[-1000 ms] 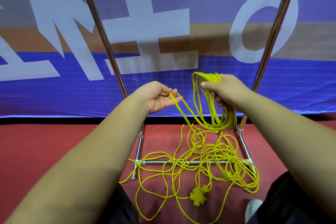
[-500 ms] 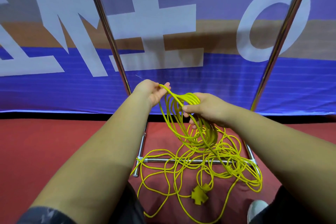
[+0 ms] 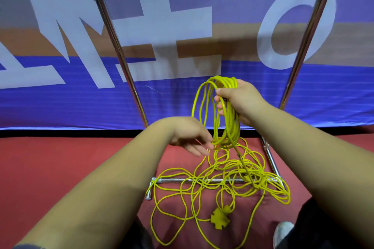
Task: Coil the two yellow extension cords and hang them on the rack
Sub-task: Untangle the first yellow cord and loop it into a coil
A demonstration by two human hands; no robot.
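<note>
- Cord [image 3: 232, 127]: yellow plastic sheath, smooth, faintly matt.
- Socket [image 3: 219, 218]: same plastic, matt.
- Rack [image 3: 112, 32]: polished metal tubing, glossy, mirrors the light.
- Floor [image 3: 60, 163]: matt, carpet-like cloth, slightly rough.
- Banner [image 3: 182, 103]: printed sheet, finely ribbed, low sheen.

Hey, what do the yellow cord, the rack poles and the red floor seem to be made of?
Cord: probably a plastic or rubber jacket, matte yellow, bending in limp loops. Poles: metal, likely chromed or stainless, with bright mirror-like streaks. Floor: matte red, perhaps carpet or matting; texture too blurred to tell.
</note>
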